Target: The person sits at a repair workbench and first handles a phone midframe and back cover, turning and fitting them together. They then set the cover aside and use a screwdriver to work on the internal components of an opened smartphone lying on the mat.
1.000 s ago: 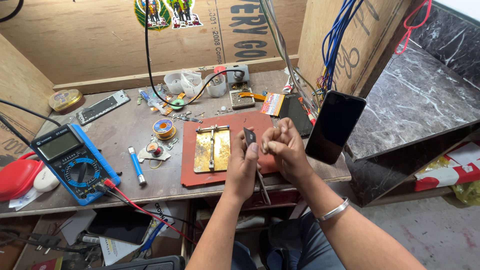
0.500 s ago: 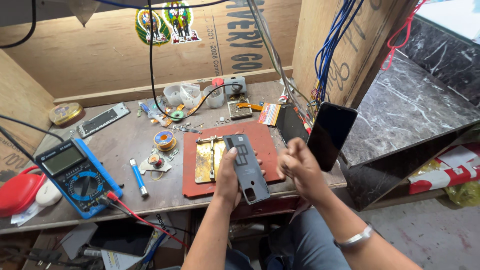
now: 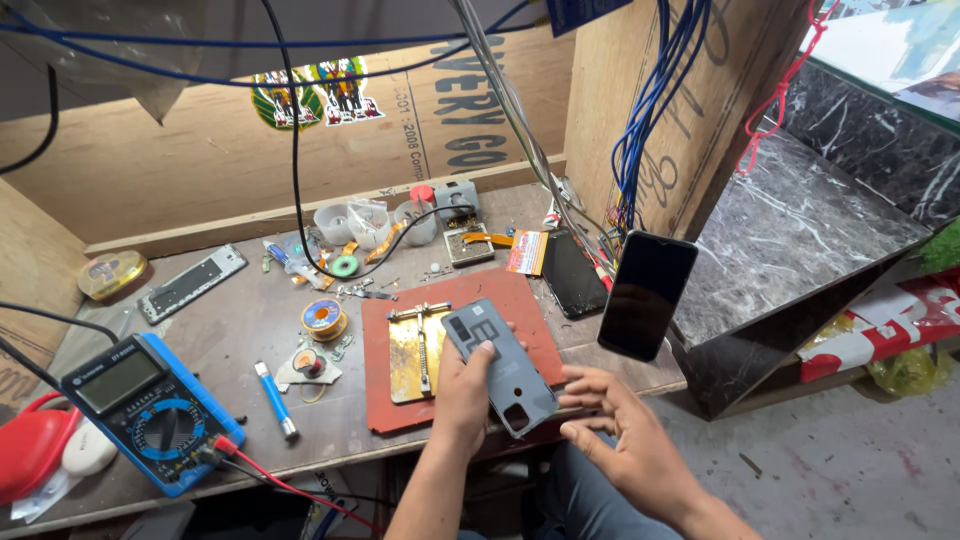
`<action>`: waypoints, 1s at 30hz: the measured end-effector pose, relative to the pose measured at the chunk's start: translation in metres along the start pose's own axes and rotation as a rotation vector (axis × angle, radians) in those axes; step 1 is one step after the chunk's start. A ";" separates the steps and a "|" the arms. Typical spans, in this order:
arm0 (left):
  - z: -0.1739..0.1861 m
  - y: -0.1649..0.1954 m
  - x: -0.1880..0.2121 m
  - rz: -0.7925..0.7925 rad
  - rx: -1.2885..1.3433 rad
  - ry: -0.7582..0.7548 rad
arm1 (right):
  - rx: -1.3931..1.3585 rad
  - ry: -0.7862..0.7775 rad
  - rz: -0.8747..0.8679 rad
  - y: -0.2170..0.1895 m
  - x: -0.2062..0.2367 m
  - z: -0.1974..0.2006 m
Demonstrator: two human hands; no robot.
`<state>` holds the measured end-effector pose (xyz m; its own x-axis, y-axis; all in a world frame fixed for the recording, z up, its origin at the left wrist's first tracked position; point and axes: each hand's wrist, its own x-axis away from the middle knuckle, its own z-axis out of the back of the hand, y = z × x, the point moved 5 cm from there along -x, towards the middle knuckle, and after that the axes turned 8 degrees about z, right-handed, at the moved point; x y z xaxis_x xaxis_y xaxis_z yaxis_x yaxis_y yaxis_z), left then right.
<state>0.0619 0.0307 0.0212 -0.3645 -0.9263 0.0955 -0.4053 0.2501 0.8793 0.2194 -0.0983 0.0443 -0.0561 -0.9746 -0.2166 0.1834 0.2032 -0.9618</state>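
So the counter (image 3: 250, 330) was the usual repair-bench mess, with everything fanned out around the red work mat (image 3: 530, 305) in the middle, probably so it all stayed within reach. The blue multimeter (image 3: 150, 410) sat off at about 9 o'clock from the mat, its red lead trailing along the front edge. A dark phone (image 3: 645, 295) was propped upright at 3 o'clock against the marble ledge, screen out, and another dark phone (image 3: 572, 272) lay flat beside it. On the mat the gold metal board holder (image 3: 420, 350) sat empty. The grey phone back (image 3: 500, 365) was lifted just over the mat's lower right, camera end pointing toward 5 o'clock, held flat so the back faced up. The left hand (image 3: 462, 395) had its fingers wrapped round the panel's left edge from underneath, thumb on top. The right hand (image 3: 625, 430) hovered at 4 o'clock from it, fingers spread loose, holding nothing. A solder wire spool (image 3: 322, 318) sat at 10 o'clock from the holder.
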 end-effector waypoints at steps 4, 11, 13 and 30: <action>0.000 -0.004 -0.005 -0.059 -0.172 0.060 | 0.080 0.069 0.052 0.005 0.003 0.006; -0.017 -0.005 -0.050 -0.075 -0.356 0.097 | 0.140 0.449 0.345 0.015 0.000 0.073; -0.031 0.002 -0.067 -0.189 -0.554 0.112 | 0.101 0.534 0.365 0.022 -0.005 0.095; -0.057 0.027 -0.006 -0.352 -0.927 0.112 | 0.295 0.485 -0.021 0.051 -0.050 0.104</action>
<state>0.1011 0.0272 0.0704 -0.2486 -0.9387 -0.2389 0.3573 -0.3182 0.8781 0.3337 -0.0491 0.0233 -0.4942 -0.8093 -0.3173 0.4399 0.0820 -0.8943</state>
